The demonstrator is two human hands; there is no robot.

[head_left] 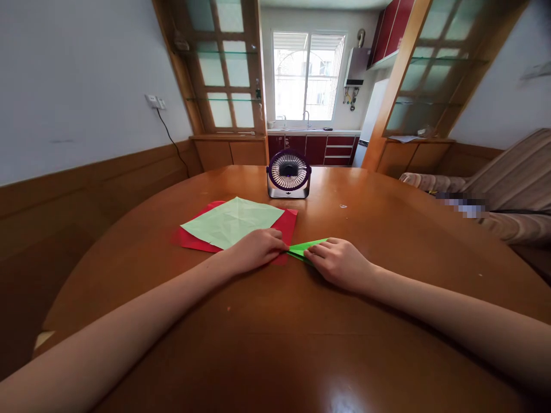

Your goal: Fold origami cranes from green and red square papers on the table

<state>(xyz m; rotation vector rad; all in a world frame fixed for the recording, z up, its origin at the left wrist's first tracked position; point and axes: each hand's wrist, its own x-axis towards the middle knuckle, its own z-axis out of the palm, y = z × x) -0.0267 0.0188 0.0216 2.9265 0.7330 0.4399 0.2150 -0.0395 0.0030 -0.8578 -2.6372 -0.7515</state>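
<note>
A folded bright green paper (pixel 306 249) is being pressed flat on a round wooden table (pixel 275 344), its long axis running left to right between two hands. The left hand (pixel 257 250) is being held at its left tip, fingers together, pinching it down; the right hand (pixel 340 263) is being laid over its right end, fingers flat and close. Just behind the left hand, a pale green sheet (pixel 232 221) is lying on a red sheet (pixel 287 223). A small desk fan (pixel 288 174) is standing further back, before a kitchen doorway

Two bare forearms — no sleeves, left grip (pixel 258 249) and right grip (pixel 340 263) ungloved.
</note>
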